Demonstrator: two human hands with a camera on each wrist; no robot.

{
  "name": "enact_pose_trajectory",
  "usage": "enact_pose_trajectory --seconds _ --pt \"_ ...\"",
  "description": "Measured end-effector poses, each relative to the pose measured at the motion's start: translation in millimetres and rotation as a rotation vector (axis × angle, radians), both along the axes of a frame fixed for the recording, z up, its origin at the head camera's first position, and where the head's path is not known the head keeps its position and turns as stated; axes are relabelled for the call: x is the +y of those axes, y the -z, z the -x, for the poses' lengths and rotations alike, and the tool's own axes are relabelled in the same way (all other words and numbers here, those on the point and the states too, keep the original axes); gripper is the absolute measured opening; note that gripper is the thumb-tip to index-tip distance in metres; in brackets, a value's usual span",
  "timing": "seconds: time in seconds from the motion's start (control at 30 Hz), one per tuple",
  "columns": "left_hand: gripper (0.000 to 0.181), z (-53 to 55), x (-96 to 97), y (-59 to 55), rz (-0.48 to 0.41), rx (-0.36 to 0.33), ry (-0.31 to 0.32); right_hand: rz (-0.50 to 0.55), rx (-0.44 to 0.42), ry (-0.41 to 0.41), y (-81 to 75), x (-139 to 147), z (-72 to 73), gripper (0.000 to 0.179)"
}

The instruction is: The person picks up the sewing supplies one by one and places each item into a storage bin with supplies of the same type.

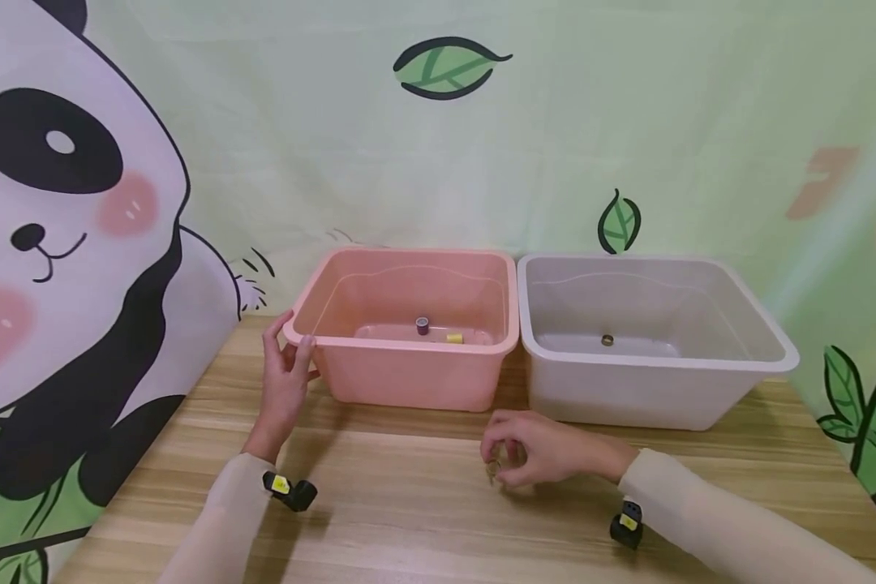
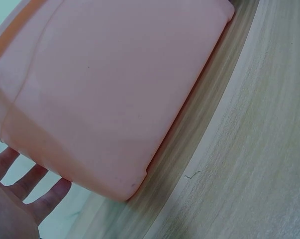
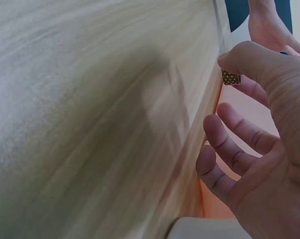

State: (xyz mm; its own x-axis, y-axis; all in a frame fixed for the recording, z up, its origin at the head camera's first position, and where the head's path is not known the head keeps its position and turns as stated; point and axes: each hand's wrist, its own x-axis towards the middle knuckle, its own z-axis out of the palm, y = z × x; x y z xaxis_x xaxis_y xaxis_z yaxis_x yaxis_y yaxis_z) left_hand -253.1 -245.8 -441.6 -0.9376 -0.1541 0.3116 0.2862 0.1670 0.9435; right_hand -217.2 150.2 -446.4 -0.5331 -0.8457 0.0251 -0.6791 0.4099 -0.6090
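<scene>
My right hand [image 1: 547, 450] is over the table in front of the gap between two bins, pinching a small gold ring [image 1: 492, 468] between thumb and index finger. In the right wrist view the ring [image 3: 232, 77] shows a dotted dark-and-gold surface, partly covered by the thumb; the other fingers are loosely bent. My left hand [image 1: 285, 381] grips the near left corner of the pink bin [image 1: 409, 375] at its rim. Within that bin lie a small dark cylinder [image 1: 422, 326] with a pale end and a small yellow piece [image 1: 454, 338].
A light grey bin [image 1: 628, 393] stands right of the pink one, their rims close together, with another small gold ring [image 1: 607, 341] on its floor. Both stand on a wood-grain table [image 1: 409, 511] against a printed panda-and-leaf cloth [image 1: 299, 122].
</scene>
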Motion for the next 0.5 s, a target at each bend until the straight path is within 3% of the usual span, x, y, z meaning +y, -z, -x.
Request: enact_pose_trajectory --seconds 0.2,0.5 --pt "0.057 0.7 0.7 -2.1 0.003 0.001 0.004 -0.018 -0.027 0.015 -11.3 3.0 -1.4 0.020" --pt "0.057 1.8 -0.3 0.9 0.006 0.001 -0.001 0.009 0.010 0.017 -27.8 6.2 -3.5 0.022"
